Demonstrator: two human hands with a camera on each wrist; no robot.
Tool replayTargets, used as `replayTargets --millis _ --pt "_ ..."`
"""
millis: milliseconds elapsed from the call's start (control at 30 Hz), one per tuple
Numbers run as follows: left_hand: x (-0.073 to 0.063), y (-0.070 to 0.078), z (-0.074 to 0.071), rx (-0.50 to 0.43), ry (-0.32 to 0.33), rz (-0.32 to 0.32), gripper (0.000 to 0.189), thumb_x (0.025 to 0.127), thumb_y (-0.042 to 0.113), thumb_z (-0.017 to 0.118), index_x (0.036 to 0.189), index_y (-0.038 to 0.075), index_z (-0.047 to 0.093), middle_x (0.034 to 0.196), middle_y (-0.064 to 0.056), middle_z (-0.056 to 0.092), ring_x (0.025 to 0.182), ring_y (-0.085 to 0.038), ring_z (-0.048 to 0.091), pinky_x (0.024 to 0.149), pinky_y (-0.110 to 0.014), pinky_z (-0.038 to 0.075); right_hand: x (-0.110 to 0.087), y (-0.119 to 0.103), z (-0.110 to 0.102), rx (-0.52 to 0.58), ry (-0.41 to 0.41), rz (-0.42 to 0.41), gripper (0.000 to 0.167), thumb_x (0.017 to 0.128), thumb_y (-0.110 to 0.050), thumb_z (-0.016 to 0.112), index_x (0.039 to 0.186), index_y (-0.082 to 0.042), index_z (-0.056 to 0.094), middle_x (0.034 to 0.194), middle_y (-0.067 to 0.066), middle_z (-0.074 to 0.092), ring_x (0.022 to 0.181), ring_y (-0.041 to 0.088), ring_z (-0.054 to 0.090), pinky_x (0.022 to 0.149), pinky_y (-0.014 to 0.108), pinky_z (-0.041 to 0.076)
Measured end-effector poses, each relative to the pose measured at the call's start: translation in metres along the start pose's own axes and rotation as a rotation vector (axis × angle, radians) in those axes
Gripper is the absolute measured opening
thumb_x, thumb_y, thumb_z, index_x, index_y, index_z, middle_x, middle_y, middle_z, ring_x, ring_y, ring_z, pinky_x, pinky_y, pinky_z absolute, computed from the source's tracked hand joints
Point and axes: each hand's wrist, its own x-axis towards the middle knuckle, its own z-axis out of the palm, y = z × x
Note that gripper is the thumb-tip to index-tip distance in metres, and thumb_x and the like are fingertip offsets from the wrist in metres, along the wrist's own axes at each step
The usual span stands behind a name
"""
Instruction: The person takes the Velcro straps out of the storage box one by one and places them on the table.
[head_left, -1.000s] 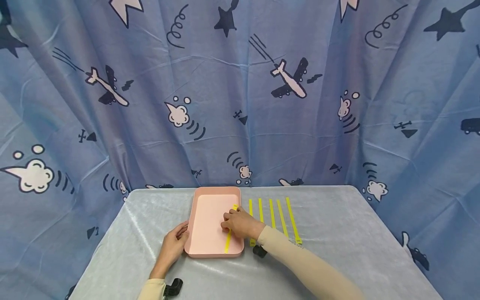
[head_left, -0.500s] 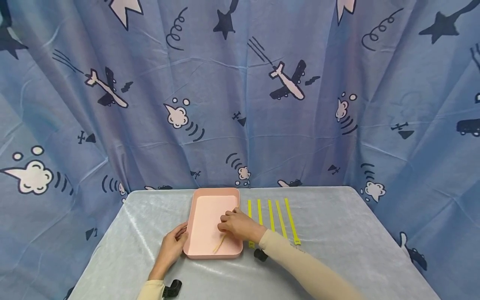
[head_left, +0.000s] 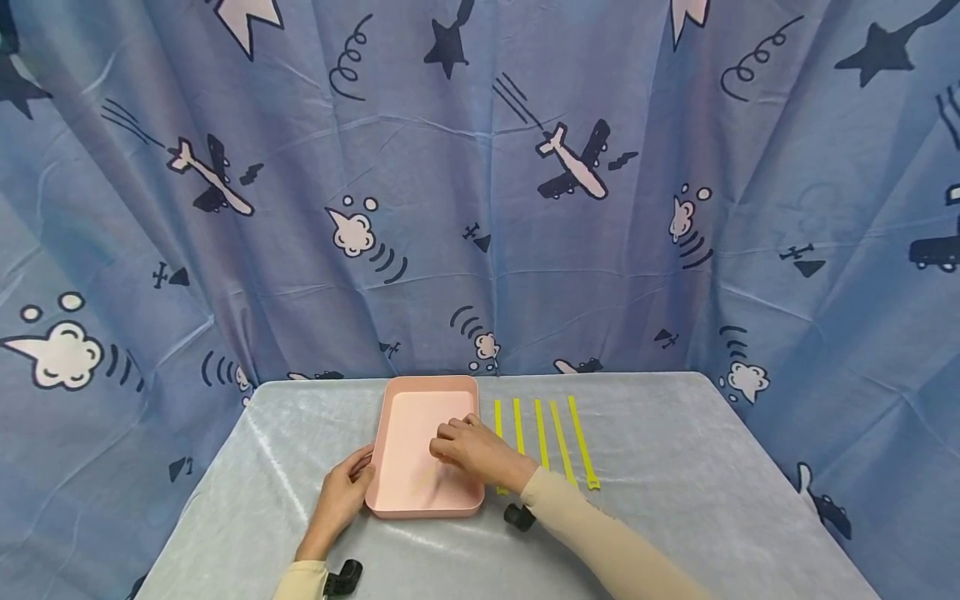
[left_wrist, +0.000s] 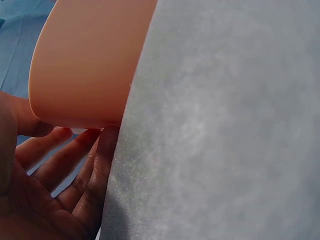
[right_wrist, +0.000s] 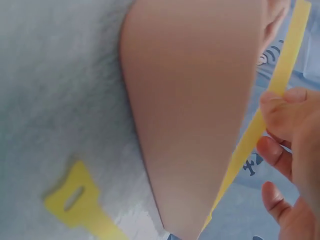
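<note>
My right hand (head_left: 472, 452) is over the right half of a pink tray (head_left: 401, 433). In the right wrist view, its thumb and fingers pinch a yellow hook-and-loop strap (right_wrist: 287, 62), which slants down behind the tray's wall. Only a faint blur of that strap shows below the hand in the head view. At the tray's left side, my left hand (head_left: 343, 497) rests its fairly straight fingertips against the outer wall, with the thumb beside the rim in the left wrist view.
Several more yellow straps (head_left: 574, 437) lie in a row on the grey cloth-covered table (head_left: 675, 500), right of the tray. One slotted strap head (right_wrist: 75, 197) shows close to the tray. A blue patterned curtain (head_left: 420, 167) hangs behind.
My right hand has shifted slightly left. The strap below it, earlier a bright yellow band over the tray, has swung and turned to a faint blur. The left hand stays at the tray's side.
</note>
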Motion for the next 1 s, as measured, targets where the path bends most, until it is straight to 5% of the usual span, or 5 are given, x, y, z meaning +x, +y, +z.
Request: replayTargets --millis 400,733,1000 --pt "-0.001 0.002 0.0 0.008 -0.002 0.004 0.039 0.098 0.013 0.057 0.137 0.007 0.058 0.127 -0.016 0.067 0.112 -0.025 0.066 0.087 -0.021 0.052 -0.004 0.001 -0.015 0.424 0.133 0.094 0.01 0.09 -0.014 0.069 0.094 -0.017 0.06 0.093 -0.007 0.059 0.091 0.007 0.056 0.082 0.019 0.048" --pt "-0.001 0.0 0.0 0.002 -0.001 0.009 0.039 0.098 0.011 0.056 0.137 0.007 0.058 0.127 -0.016 0.067 0.113 -0.025 0.066 0.09 -0.025 0.052 -0.011 0.005 -0.019 0.761 0.302 0.264 0.009 0.094 -0.013 0.065 0.092 -0.016 0.057 0.088 -0.004 0.059 0.082 0.005 0.055 0.072 0.023 0.049" --pt "-0.001 0.0 0.001 0.002 -0.004 0.007 0.039 0.099 0.012 0.056 0.138 0.007 0.057 0.127 -0.016 0.067 0.114 -0.026 0.066 0.09 -0.025 0.053 -0.014 0.006 -0.022 0.926 0.307 0.422 0.007 0.096 -0.018 0.062 0.095 -0.013 0.057 0.088 0.002 0.062 0.079 0.008 0.055 0.068 0.02 0.047"
